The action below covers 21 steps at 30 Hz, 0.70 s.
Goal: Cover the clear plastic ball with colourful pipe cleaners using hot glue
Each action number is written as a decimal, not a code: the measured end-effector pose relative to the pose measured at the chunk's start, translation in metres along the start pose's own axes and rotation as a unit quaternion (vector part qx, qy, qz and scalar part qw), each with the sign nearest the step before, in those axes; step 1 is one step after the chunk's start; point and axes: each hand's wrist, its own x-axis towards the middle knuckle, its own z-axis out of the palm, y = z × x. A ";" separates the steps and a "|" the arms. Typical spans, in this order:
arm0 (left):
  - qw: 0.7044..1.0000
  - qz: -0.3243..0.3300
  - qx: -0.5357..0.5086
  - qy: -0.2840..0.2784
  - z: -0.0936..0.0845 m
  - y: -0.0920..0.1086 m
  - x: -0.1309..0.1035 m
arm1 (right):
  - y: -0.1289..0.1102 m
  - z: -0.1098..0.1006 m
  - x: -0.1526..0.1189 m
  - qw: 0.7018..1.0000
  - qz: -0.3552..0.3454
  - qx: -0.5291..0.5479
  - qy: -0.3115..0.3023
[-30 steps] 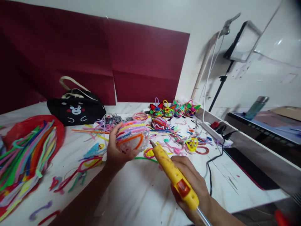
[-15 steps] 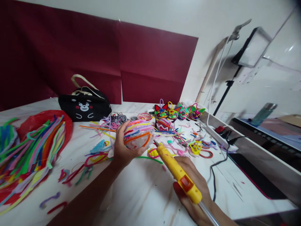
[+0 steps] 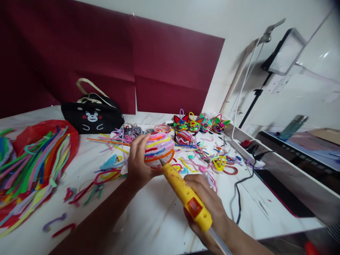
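In my left hand (image 3: 139,161) is a round clear ball (image 3: 158,149) wound with rows of pink, yellow, white, blue and orange pipe cleaners. The fingers wrap its left side and the thumb lies beneath. My right hand (image 3: 208,203) grips a yellow hot glue gun (image 3: 186,193) with an orange-red window and a clear glue stick coming out of its back end. The gun's metal nozzle points at the lower front of the ball, beside the orange strip; whether it touches I cannot tell. A second striped ball (image 3: 184,138) lies behind on the table.
Bundles of pipe cleaners (image 3: 39,159) lie on a red bag (image 3: 73,136) at left. A black bag (image 3: 91,118) stands behind. Several colourful cat-eared heads (image 3: 195,124) line the back. Right are a power strip (image 3: 249,152), its cable, and a black phone-like slab (image 3: 284,193). Pipe-cleaner scraps litter the table.
The glue gun has moved left, bringing its nozzle from beside the ball to the ball's lower front. The ball has turned, showing more coloured rows. The view has shifted slightly.
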 end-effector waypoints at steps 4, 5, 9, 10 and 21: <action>1.000 0.009 -0.010 0.003 -0.001 0.002 0.002 | 0.001 0.002 0.000 1.000 0.010 -0.002 0.010; 1.000 0.013 -0.012 0.005 -0.001 0.003 0.002 | 0.001 0.003 -0.001 1.000 0.013 -0.003 0.019; 1.000 0.022 -0.019 0.005 -0.001 0.005 0.004 | 0.001 0.003 -0.002 0.999 0.000 -0.025 0.040; 1.000 0.021 -0.022 0.004 -0.001 0.005 0.004 | 0.000 0.003 -0.002 0.999 -0.006 -0.032 0.036; 0.999 0.020 -0.027 -0.005 -0.002 0.007 0.004 | 0.000 0.007 -0.002 0.999 0.008 -0.036 -0.003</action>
